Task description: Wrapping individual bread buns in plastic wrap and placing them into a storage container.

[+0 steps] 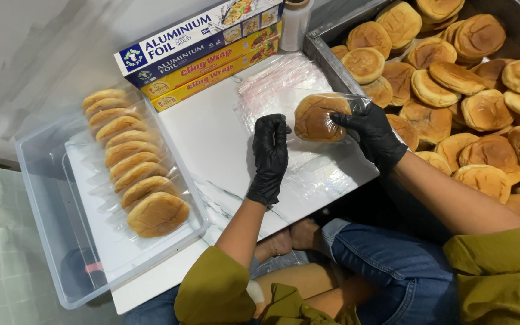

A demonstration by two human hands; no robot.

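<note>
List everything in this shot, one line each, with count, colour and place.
bun in bag: one, golden brown, in a clear bag held between both hands
loose buns: dozens, golden brown, heaped in the metal tray at right
bagged buns: about ten, golden brown, lined up in the clear tub at left
empty bags: a stack, clear, on the white board
wrap boxes: three, one blue and white, two yellow, stacked at the board's far edge
roll: one, clear, beside the boxes
left hand: black glove, pinching the bag's open edge
right hand: black glove, gripping the bun
</note>
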